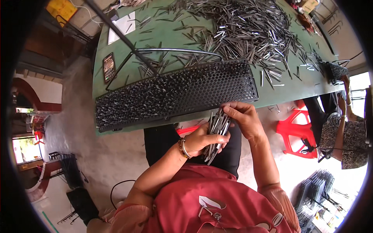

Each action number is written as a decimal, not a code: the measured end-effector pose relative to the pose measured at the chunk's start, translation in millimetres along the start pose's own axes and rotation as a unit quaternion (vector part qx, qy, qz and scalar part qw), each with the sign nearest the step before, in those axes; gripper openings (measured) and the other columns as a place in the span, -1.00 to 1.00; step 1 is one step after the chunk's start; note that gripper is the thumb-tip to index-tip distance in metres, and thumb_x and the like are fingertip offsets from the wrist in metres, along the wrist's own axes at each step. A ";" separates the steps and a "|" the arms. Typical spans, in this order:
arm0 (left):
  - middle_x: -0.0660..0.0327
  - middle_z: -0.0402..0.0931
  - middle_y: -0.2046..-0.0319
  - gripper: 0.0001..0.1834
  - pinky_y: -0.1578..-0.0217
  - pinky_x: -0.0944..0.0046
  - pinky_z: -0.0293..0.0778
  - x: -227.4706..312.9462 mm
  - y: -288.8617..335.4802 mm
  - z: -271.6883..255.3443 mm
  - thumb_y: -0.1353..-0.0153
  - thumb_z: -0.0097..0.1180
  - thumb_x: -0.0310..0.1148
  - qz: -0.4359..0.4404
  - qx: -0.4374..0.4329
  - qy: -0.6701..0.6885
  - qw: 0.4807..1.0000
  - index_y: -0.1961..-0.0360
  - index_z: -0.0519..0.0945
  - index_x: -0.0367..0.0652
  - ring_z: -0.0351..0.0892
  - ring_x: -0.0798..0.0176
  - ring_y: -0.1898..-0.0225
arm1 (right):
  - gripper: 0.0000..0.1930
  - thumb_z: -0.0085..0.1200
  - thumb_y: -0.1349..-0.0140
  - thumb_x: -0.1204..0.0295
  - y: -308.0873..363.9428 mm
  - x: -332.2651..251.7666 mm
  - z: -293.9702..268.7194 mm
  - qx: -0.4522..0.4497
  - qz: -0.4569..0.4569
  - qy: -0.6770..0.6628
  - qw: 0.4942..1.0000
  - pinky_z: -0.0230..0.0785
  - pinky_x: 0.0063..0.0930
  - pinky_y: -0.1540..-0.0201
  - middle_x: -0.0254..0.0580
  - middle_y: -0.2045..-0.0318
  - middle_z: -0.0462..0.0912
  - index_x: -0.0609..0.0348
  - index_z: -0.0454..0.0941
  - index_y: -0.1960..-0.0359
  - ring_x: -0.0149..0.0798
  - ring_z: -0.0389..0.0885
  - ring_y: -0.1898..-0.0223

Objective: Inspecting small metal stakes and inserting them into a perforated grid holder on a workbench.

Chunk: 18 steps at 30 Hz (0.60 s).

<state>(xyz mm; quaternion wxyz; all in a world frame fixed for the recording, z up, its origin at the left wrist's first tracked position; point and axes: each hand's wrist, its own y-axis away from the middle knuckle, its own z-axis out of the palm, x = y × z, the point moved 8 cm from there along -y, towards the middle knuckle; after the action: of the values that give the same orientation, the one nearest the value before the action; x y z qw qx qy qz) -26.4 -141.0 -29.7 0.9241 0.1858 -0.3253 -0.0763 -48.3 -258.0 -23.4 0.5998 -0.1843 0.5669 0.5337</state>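
My left hand (pixel 204 141), with a bracelet at the wrist, is wrapped round a bundle of thin dark metal strips (pixel 214 144) held upright over my lap. At the bundle's upper end my right hand (pixel 243 118) is closed, its thumb and fingertips pinched at the strip ends. Just beyond my hands lies a long black perforated rack (pixel 210 92) along the table's near edge. Small upright pieces crowd its left and far holes; bare holes show toward the right. A metal bar frame rises behind it.
On the green table (pixel 163 23) lies a large heap of loose metal strips (pixel 252 35). A phone (pixel 109 66) and white paper (pixel 122 28) lie at left. A red stool (pixel 297 134) and another person (pixel 344 136) working at a rack are on the right.
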 end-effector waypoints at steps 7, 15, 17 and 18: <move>0.28 0.48 0.36 -0.43 0.48 0.44 0.50 8.6 19.1 -25.4 -0.09 0.21 -0.34 0.059 0.015 0.016 0.998 -0.13 0.32 -0.20 0.50 0.44 0.38 | -0.82 0.15 -0.22 0.39 -14.7 -9.1 25.4 0.015 -0.046 0.087 0.995 0.33 -0.65 0.37 -0.35 0.47 0.59 0.30 0.61 0.31 -0.53 0.48 0.44; 0.30 0.45 0.33 -0.41 0.49 0.44 0.48 16.0 23.5 -38.6 -0.13 0.18 -0.36 0.089 -0.003 0.052 0.995 -0.19 0.28 -0.15 0.46 0.46 0.38 | -0.78 0.12 -0.25 0.32 -37.7 -44.7 32.1 0.074 -0.132 0.183 0.971 0.16 -0.70 0.52 -0.47 0.59 0.48 0.26 0.57 0.38 -0.61 0.32 0.58; 0.33 0.44 0.34 -0.42 0.47 0.41 0.47 14.7 22.9 -43.4 -0.14 0.17 -0.37 0.088 -0.006 0.071 0.994 -0.19 0.28 -0.10 0.45 0.48 0.36 | -0.78 0.14 -0.24 0.33 -46.2 -62.1 33.9 0.099 -0.177 0.188 0.961 0.20 -0.71 0.50 -0.44 0.57 0.51 0.30 0.57 0.35 -0.61 0.36 0.56; 0.33 0.44 0.34 -0.42 0.47 0.41 0.47 13.8 22.9 -45.2 -0.14 0.17 -0.37 0.090 -0.007 0.071 0.993 -0.19 0.28 -0.10 0.45 0.48 0.36 | -0.78 0.14 -0.24 0.33 -53.5 -63.2 35.6 0.099 -0.178 0.190 0.961 0.20 -0.71 0.50 -0.44 0.57 0.51 0.30 0.57 0.35 -0.61 0.36 0.56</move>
<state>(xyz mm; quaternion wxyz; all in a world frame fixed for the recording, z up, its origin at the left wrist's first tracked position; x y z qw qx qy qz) 13.3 -110.4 -45.4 0.9493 0.1544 -0.2733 0.0179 27.7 -275.2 21.8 0.5817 -0.3197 0.6782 0.3154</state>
